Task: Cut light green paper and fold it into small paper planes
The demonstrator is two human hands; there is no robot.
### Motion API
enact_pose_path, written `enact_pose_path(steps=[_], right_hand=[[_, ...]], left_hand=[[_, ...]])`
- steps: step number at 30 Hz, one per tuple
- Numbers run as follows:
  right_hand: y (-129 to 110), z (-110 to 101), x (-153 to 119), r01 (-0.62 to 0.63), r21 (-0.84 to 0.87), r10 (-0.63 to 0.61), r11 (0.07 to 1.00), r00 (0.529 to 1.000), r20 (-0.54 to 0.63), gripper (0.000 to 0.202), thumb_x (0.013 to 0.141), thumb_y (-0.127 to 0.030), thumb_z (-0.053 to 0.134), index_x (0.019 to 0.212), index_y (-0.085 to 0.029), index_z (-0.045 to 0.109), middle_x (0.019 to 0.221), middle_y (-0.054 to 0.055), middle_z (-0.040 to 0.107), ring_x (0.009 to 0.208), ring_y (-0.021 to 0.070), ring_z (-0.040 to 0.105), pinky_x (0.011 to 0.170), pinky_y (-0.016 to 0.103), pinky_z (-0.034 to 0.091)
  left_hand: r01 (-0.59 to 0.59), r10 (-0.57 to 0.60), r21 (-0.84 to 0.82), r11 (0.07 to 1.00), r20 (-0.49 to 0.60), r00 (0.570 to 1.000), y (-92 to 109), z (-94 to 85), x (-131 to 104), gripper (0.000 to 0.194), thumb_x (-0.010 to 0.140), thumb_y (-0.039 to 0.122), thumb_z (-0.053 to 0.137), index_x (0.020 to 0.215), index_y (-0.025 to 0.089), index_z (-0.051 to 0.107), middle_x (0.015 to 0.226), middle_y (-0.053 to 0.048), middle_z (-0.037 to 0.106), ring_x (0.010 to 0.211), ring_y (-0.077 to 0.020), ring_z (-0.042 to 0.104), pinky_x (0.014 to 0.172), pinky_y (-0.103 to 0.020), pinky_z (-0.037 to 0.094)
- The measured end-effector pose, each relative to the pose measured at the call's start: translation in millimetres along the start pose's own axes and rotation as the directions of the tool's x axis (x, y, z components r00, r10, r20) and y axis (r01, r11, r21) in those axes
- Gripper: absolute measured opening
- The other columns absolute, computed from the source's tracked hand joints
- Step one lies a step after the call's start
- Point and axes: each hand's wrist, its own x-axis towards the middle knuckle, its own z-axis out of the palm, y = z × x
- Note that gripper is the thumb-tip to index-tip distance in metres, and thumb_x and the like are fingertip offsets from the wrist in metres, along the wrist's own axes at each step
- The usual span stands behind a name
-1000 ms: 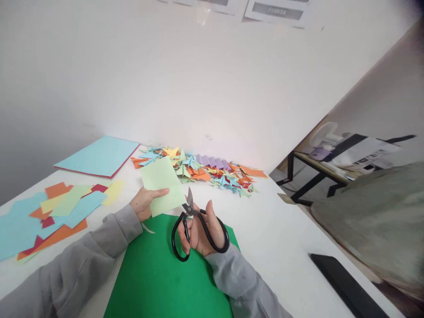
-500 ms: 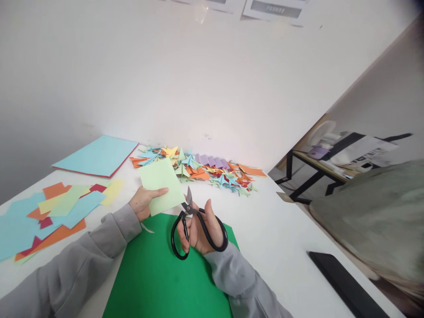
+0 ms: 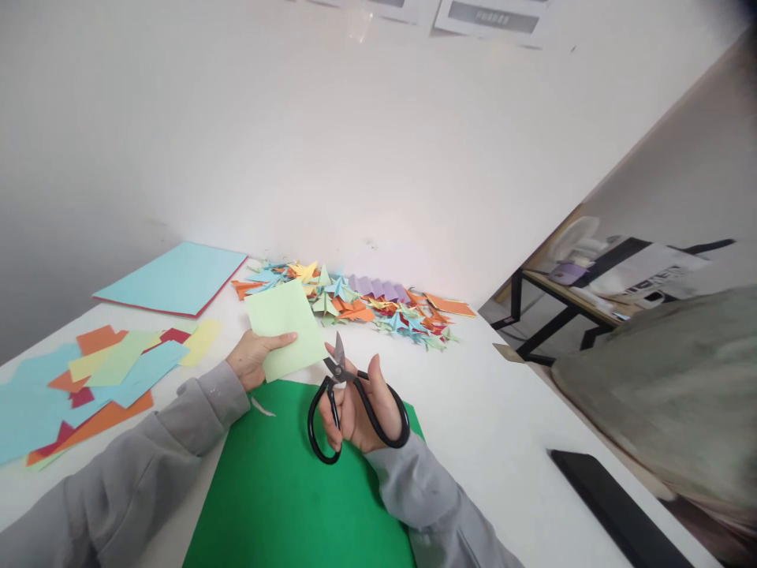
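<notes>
Pinched in my left hand (image 3: 255,359) is a light green sheet of paper (image 3: 289,319), thumb on top, raised above the table. My right hand (image 3: 362,414) holds black-handled scissors (image 3: 338,369), with the fingers through the loops and the blades parted and pointing up. The blades stand just off the sheet's lower right corner, and whether they touch it is hard to tell. Under both hands lies a green mat (image 3: 296,481). A thin pale paper strip (image 3: 262,408) rests on the mat's left edge.
Several coloured paper scraps (image 3: 118,363) are spread at the left. Blue sheets (image 3: 177,276) lie at the back left. Many folded paper pieces (image 3: 355,304) are heaped along the wall. A black flat object (image 3: 615,505) sits on the right edge, with a low shelf (image 3: 568,292) beyond.
My left hand and the light green sheet have shifted slightly left, away from the scissors. The scissors have moved a touch to the right.
</notes>
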Motion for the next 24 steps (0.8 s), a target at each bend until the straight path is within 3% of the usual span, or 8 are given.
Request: enact_pose_path(steps=[5, 13, 18, 24], right_hand=[[-1.5, -0.2, -1.4, -0.037, 0.029, 0.035, 0.999, 0.998, 0.049, 0.071, 0.077, -0.068, 0.004, 0.136, -0.028, 0.008, 0.057, 0.0, 0.059, 0.039, 0.0166, 0.054, 0.038, 0.028, 0.042], [-4.4, -3.8, -2.5, -0.148, -0.014, 0.148, 0.989, 0.977, 0.155, 0.073, 0.074, -0.07, -0.002, 0.134, -0.03, 0.008, 0.06, 0.001, 0.061, 0.039, 0.0163, 0.054, 0.039, 0.026, 0.039], [-3.5, -5.6, -2.1, -0.183, -0.045, 0.188, 0.982, 0.972, 0.142, 0.075, 0.073, -0.071, -0.002, 0.133, -0.028, 0.009, 0.06, 0.0, 0.061, 0.039, 0.0163, 0.054, 0.039, 0.024, 0.037], [-3.5, -1.6, -1.6, -0.147, -0.069, 0.152, 0.987, 0.985, 0.079, 0.077, 0.072, -0.072, -0.005, 0.134, -0.029, 0.011, 0.056, -0.001, 0.059, 0.037, 0.0155, 0.053, 0.038, 0.024, 0.036]], left_hand=[[0.008, -0.008, 0.007, 1.0, -0.005, 1.0, 1.5, 0.1, -1.4, 0.041, 0.056, 0.01, 0.074, 0.095, 0.011, 0.063, 0.092, -0.012, 0.068, 0.083, -0.0263, 0.064, 0.075, -0.038, 0.054], [0.004, -0.009, 0.065, 0.998, 0.077, 0.997, 3.7, -3.3, -1.8, 0.043, 0.054, 0.01, 0.074, 0.096, 0.011, 0.062, 0.098, -0.014, 0.066, 0.084, -0.0277, 0.064, 0.074, -0.039, 0.054], [0.007, -0.015, 0.099, 0.995, 0.083, 0.996, 4.4, -2.1, -4.6, 0.042, 0.053, 0.01, 0.075, 0.094, 0.012, 0.063, 0.098, -0.013, 0.066, 0.084, -0.0275, 0.064, 0.073, -0.038, 0.054], [0.015, -0.02, 0.084, 0.996, 0.056, 0.998, 5.5, 0.7, -5.3, 0.042, 0.052, 0.008, 0.075, 0.093, 0.011, 0.063, 0.095, -0.013, 0.067, 0.083, -0.028, 0.064, 0.073, -0.039, 0.054]])
